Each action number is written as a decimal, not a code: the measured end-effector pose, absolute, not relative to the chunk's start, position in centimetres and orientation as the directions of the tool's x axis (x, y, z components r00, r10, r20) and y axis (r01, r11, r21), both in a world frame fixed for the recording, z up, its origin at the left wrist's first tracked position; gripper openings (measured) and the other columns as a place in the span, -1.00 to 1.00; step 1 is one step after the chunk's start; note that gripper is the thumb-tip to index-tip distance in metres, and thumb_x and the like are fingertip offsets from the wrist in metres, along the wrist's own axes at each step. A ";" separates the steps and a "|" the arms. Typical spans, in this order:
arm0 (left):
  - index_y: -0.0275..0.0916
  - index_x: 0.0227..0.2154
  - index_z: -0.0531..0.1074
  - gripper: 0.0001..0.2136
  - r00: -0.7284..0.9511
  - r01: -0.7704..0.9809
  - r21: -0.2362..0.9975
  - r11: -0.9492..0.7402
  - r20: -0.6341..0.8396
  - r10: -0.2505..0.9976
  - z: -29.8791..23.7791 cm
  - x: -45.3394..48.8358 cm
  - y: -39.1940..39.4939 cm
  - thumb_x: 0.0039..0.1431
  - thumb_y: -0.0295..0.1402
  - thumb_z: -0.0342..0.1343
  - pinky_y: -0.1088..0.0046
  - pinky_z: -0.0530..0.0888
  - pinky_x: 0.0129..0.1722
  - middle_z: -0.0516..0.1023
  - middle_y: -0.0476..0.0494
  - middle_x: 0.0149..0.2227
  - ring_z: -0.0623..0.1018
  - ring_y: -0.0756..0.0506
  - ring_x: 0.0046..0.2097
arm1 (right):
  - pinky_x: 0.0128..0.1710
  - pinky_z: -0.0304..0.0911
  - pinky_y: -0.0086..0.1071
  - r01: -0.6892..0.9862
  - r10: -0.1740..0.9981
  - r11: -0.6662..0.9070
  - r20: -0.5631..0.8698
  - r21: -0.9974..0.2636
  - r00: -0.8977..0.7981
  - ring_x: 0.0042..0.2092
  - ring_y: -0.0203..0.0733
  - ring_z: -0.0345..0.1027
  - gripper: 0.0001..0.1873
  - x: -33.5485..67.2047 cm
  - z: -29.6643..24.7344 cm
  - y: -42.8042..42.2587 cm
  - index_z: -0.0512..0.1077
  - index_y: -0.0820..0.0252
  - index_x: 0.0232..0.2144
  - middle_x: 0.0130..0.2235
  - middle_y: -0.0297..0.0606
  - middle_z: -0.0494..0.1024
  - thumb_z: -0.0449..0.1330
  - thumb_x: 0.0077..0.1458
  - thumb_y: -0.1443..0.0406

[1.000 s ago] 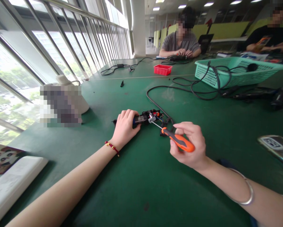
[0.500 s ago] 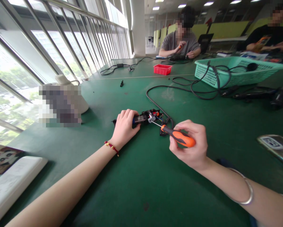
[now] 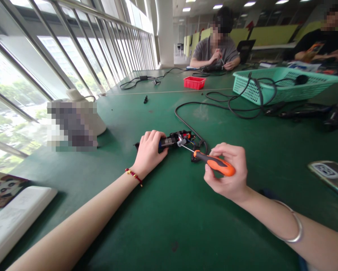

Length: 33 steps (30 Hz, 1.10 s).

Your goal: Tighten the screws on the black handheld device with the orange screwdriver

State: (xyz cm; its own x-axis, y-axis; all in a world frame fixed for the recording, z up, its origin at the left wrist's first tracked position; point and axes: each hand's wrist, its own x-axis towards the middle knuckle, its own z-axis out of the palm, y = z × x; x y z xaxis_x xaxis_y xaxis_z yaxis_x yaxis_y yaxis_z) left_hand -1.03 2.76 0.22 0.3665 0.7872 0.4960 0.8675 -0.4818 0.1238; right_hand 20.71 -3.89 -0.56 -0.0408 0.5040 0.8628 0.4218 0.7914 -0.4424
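The opened black device is pressed flat on the green table by the left hand, fingers closed over its near end. The orange-handled screwdriver is gripped firmly in the right hand, its tip set against the exposed parts. A black cable runs from the device toward the green basket.

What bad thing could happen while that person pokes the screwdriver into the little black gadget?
The screwdriver in the right hand has its tip among the small wires of the opened gadget, so it might slip and nick one. The left hand holds the gadget close to that tip, so a slip could jab a finger. The black cord loops right beside it, and a snag could tug the gadget.
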 end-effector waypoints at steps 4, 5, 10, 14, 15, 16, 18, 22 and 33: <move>-0.20 -0.24 0.25 -0.80 0.363 0.867 0.134 -0.481 0.492 0.791 0.3 -1.0 2.7 0.03 -0.41 0.04 0.29 0.30 -0.15 0.39 -0.14 -0.21 0.33 -0.19 -0.13 | -0.41 0.35 -0.30 0.472 0.542 0.761 0.836 -0.445 -0.087 -0.39 -0.27 0.30 -0.57 20.7 -0.4 -4.1 0.24 0.10 -0.17 -0.29 -0.26 0.33 0.20 -0.13 0.46; -0.20 -0.25 0.25 -0.80 0.362 0.866 0.136 -0.480 0.492 0.792 0.3 -1.0 2.7 0.03 -0.41 0.04 0.29 0.30 -0.15 0.39 -0.14 -0.21 0.32 -0.19 -0.13 | -0.41 0.35 -0.31 0.481 0.543 0.758 0.835 -0.441 -0.092 -0.40 -0.27 0.31 -0.58 20.7 -0.4 -4.1 0.25 0.10 -0.17 -0.29 -0.27 0.35 0.20 -0.12 0.46; -0.21 -0.25 0.25 -0.81 0.363 0.871 0.120 -0.477 0.496 0.789 0.4 -1.0 2.7 0.03 -0.40 0.05 0.30 0.30 -0.17 0.39 -0.14 -0.22 0.33 -0.18 -0.14 | -0.38 0.34 -0.24 0.463 0.472 0.792 0.880 -0.399 -0.049 -0.35 -0.20 0.29 -0.52 20.5 -0.1 -3.8 0.21 0.09 -0.15 -0.33 -0.28 0.34 0.20 -0.17 0.46; -0.21 -0.24 0.25 -0.80 0.369 0.869 0.116 -0.482 0.498 0.785 0.3 -1.0 2.7 0.04 -0.40 0.05 0.30 0.30 -0.16 0.39 -0.14 -0.21 0.33 -0.18 -0.13 | -0.39 0.36 -0.24 0.487 0.502 0.778 0.859 -0.398 -0.101 -0.39 -0.25 0.27 -0.56 20.5 -0.2 -3.9 0.23 0.09 -0.16 -0.34 -0.29 0.33 0.21 -0.14 0.45; -0.21 -0.24 0.25 -0.80 0.368 0.868 0.117 -0.482 0.498 0.785 0.3 -1.0 2.8 0.04 -0.40 0.05 0.29 0.30 -0.16 0.39 -0.14 -0.21 0.33 -0.19 -0.13 | -0.38 0.36 -0.26 0.491 0.521 0.767 0.847 -0.412 -0.103 -0.40 -0.27 0.28 -0.57 20.5 -0.2 -4.0 0.24 0.09 -0.16 -0.34 -0.30 0.32 0.21 -0.12 0.44; -0.21 -0.24 0.25 -0.80 0.367 0.869 0.118 -0.481 0.497 0.786 0.3 -1.0 2.8 0.04 -0.40 0.04 0.29 0.30 -0.16 0.40 -0.14 -0.21 0.33 -0.19 -0.13 | -0.38 0.37 -0.26 0.489 0.534 0.760 0.840 -0.429 -0.093 -0.41 -0.27 0.28 -0.56 20.5 -0.3 -4.0 0.23 0.09 -0.14 -0.35 -0.31 0.30 0.20 -0.11 0.44; -0.20 -0.25 0.25 -0.81 0.363 0.871 0.120 -0.476 0.494 0.790 0.3 -1.0 2.7 0.04 -0.40 0.04 0.29 0.30 -0.16 0.40 -0.14 -0.21 0.33 -0.19 -0.13 | -0.38 0.37 -0.27 0.468 0.535 0.759 0.844 -0.452 -0.052 -0.38 -0.26 0.30 -0.51 20.4 -0.5 -4.0 0.19 0.09 -0.10 -0.34 -0.32 0.28 0.19 -0.12 0.44; -0.20 -0.25 0.25 -0.80 0.360 0.871 0.129 -0.473 0.489 0.795 0.4 -1.0 2.7 0.03 -0.41 0.04 0.29 0.30 -0.16 0.40 -0.14 -0.21 0.33 -0.19 -0.13 | -0.37 0.38 -0.26 0.450 0.514 0.772 0.857 -0.449 -0.027 -0.36 -0.24 0.33 -0.45 20.5 -0.6 -3.9 0.16 0.10 -0.07 -0.32 -0.30 0.29 0.21 -0.14 0.44; -0.21 -0.25 0.25 -0.80 0.364 0.871 0.123 -0.476 0.491 0.792 0.3 -1.0 2.7 0.03 -0.40 0.05 0.29 0.30 -0.16 0.40 -0.15 -0.21 0.32 -0.19 -0.13 | -0.38 0.37 -0.32 0.423 0.490 0.795 0.871 -0.434 -0.029 -0.36 -0.26 0.33 -0.44 20.2 -0.1 -4.0 0.20 0.11 -0.07 -0.31 -0.30 0.33 0.20 -0.16 0.50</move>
